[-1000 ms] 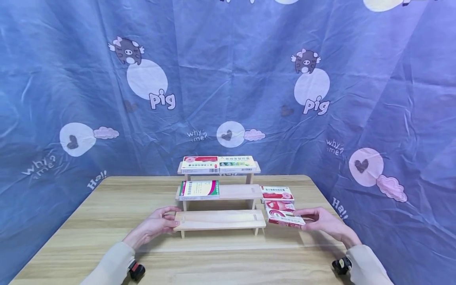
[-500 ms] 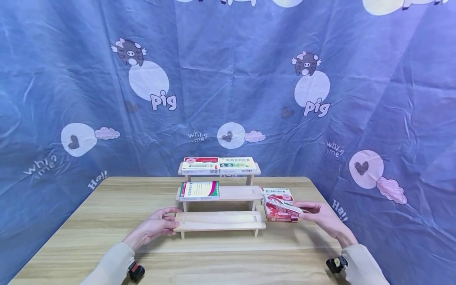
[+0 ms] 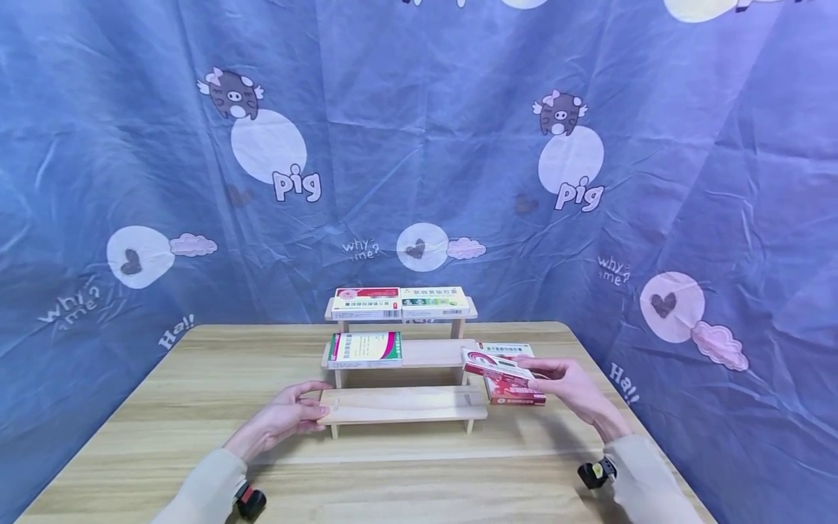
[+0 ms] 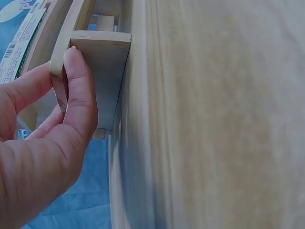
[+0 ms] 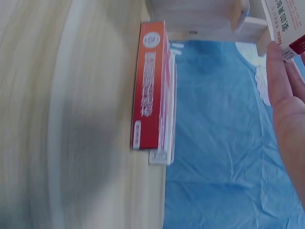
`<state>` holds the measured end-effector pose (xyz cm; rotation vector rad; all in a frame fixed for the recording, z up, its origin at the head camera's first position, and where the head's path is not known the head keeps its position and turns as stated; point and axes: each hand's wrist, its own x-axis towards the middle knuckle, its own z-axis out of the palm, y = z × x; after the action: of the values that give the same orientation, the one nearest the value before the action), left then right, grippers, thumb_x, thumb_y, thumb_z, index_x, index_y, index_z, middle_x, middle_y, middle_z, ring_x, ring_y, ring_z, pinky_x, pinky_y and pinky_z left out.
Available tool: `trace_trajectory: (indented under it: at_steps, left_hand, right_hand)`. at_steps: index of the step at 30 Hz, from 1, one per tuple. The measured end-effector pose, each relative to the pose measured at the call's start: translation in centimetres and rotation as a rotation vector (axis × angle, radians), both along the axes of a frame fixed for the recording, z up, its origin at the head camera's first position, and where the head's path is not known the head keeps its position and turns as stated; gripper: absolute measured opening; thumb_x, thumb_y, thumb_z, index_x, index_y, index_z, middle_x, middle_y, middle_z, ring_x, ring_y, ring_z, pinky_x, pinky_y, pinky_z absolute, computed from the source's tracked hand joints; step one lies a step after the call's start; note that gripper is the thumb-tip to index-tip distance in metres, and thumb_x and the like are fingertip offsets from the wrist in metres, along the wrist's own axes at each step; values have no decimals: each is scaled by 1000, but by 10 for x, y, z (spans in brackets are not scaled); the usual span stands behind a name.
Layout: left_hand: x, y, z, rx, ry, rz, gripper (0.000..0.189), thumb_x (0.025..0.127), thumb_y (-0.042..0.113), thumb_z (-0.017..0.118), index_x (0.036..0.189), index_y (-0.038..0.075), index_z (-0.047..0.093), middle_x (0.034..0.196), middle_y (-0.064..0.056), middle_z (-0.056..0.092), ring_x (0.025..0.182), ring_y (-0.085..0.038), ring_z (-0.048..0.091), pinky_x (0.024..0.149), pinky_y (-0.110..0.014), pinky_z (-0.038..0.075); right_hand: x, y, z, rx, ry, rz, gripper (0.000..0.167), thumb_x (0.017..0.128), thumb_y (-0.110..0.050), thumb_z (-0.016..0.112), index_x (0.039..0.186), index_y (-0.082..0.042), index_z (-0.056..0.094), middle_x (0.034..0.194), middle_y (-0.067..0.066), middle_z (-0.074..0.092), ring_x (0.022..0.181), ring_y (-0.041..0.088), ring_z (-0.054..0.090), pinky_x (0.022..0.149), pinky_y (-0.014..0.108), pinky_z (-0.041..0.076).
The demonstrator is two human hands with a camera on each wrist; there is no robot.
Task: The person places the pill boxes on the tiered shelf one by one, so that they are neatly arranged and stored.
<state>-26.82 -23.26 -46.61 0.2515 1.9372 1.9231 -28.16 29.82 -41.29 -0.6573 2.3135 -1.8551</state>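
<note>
My left hand [image 3: 281, 415] pinches the left end of the lowest wooden shelf board [image 3: 402, 404]; the left wrist view shows thumb and fingers on either side of the board's end [image 4: 59, 81]. In my right hand [image 3: 572, 389] is a white and red medicine box [image 3: 494, 365], gripped at its right end. It is raised and tilted, overlapping the right end of the middle shelf board [image 3: 439, 353] in the head view. Below it a red medicine box [image 5: 150, 90] lies on the table, and another white and red medicine box [image 3: 504, 349] lies just behind.
On the top shelf board [image 3: 473, 309] sit a red and white box [image 3: 366, 303] and a white and green box [image 3: 433, 302]. A green, white and magenta box [image 3: 365, 350] occupies the middle board's left half. A blue printed curtain [image 3: 419, 160] hangs behind the wooden table [image 3: 366, 487].
My right hand has lifted the white and red medicine box off the red one and carried it left and upward, toward the middle shelf. The left hand keeps its place.
</note>
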Motion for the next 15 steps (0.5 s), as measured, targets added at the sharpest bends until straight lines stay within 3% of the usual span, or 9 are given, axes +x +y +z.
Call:
trace_trajectory:
  at_steps: [8, 15]
  left_hand:
    - [1, 1, 1, 23, -11, 12, 73, 89, 2, 66, 148, -8, 24, 95, -6, 63, 84, -16, 64, 82, -32, 60]
    - [1, 2, 1, 23, -11, 37, 72, 89, -1, 64, 148, -10, 23, 94, -6, 63, 86, -17, 65, 79, -32, 61]
  right_hand:
    - [-6, -19, 4, 41, 11, -17, 42, 85, -5, 72, 124, 6, 63, 110, -9, 72, 95, 7, 65, 75, 20, 56]
    - [-15, -40, 7, 50, 39, 0, 46, 81, -6, 77, 123, 7, 63, 131, 14, 64, 106, 7, 66, 87, 20, 56]
